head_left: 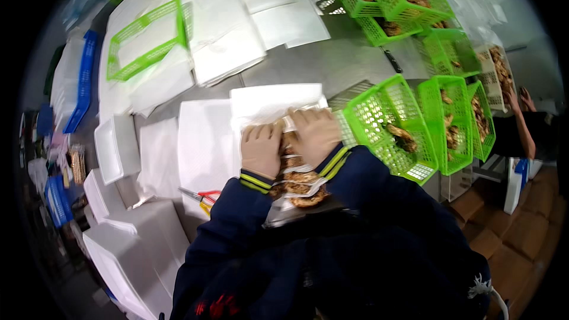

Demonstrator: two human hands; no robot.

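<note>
My dark blue sleeves (pixel 355 201) fill the near edge, striped cuffs just behind my gloved hands. Both hands lie palm down, fingers curled over a clear bag (pixel 296 186) of brown dried pieces; the left hand (pixel 261 148) presses its left side, the right hand (pixel 317 133) its far end. The bag lies directly under and between them, its long axis running from near to far, the near end poking out towards my chest. The right hand is slightly farther out. Under the bag is a white tray (pixel 275 98) on the grey worktop (pixel 332 62). Red scissors (pixel 201 197) lie near left. Green baskets (pixel 391 124) with more brown pieces stand right and far right; white trays (pixel 130 231) stack left. Another person's hand (pixel 517 102) shows far right.
</note>
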